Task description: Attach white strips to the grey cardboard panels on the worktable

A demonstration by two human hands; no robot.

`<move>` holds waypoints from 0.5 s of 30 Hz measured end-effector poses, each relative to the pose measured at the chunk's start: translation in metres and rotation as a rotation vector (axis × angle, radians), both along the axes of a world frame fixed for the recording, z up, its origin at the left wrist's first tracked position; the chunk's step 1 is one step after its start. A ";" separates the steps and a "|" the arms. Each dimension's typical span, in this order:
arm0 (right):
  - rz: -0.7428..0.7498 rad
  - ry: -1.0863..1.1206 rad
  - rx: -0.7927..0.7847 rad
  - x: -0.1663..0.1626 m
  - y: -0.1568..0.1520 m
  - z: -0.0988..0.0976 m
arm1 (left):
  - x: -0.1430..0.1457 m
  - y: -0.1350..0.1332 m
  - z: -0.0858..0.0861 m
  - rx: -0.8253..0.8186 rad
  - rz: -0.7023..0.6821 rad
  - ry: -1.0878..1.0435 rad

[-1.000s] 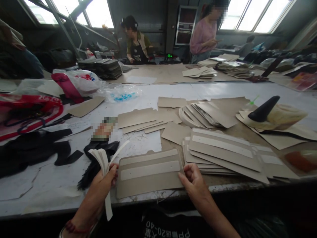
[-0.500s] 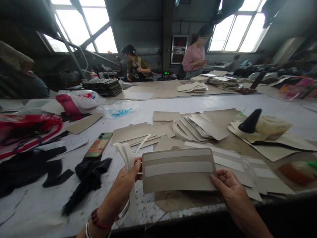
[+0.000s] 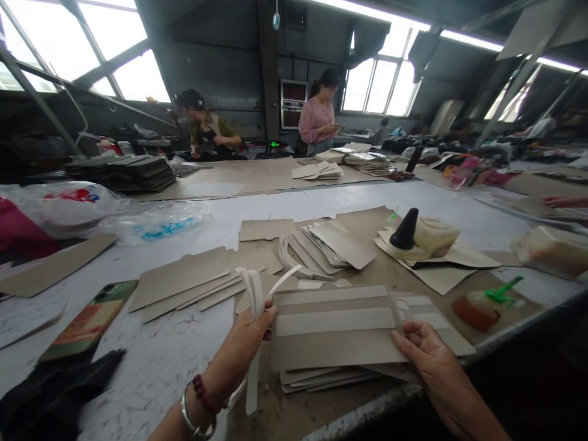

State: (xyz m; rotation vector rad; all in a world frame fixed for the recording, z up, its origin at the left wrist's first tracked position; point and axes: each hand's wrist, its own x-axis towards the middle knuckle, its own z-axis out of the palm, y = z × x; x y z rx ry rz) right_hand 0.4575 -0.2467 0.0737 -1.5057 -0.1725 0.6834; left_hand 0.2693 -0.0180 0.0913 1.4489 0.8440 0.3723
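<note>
Card panel [image 3: 331,349], grey-brown, with pale bands across its face: we log it held level between both hands, just above a stack of like panels [image 3: 321,378] at the near edge of the desk [image 3: 151,361].

Hands. The left hand [image 3: 248,340] is closed, thumb on the panel's left edge, and grips a bundle of white strips [image 3: 252,293] that fans up and hangs down from the fist. The right hand [image 3: 425,355] pinches the panel's right edge with narrow fingers.

Nearby. We note a phone [image 3: 87,321] to the left, black fabric [image 3: 55,392] at the near left corner, fanned card pieces [image 3: 331,245] behind, a black cone [image 3: 407,229] and a brown pot with a green handle [image 3: 482,306] to the right. Two other people stand at the far desk [image 3: 257,174].

Risks, as we judge them:
- The left hand carries two things at once, so loosening it for either could drop the strips or tip the panel.
- The stack lies close to the desk's edge, and a nudge from the panel or a wrist could push sheets over it.
- The hanging strip could snag on the desk's edge.
- If the brown pot holds glue, which we cannot confirm, a sweep to the right could smear it on the panels.

Writing. We read none on the panel. The blue print on a clear bag [image 3: 158,226] and the green display [image 3: 274,144] far off are too small to read.
</note>
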 end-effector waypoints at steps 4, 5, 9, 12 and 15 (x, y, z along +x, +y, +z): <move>-0.018 -0.045 -0.072 0.016 -0.011 -0.001 | 0.018 -0.002 -0.003 -0.014 -0.034 0.010; -0.003 -0.068 -0.106 0.023 -0.016 -0.002 | 0.023 -0.002 -0.004 -0.019 -0.055 0.011; -0.020 -0.414 -0.433 0.063 -0.037 -0.004 | 0.040 -0.001 -0.015 -0.005 -0.108 0.034; -0.025 -0.709 -0.639 0.085 -0.030 0.005 | 0.041 0.004 -0.028 0.027 -0.046 0.060; 0.236 -0.812 -0.631 0.083 0.011 0.020 | 0.026 0.013 -0.038 0.016 0.014 0.089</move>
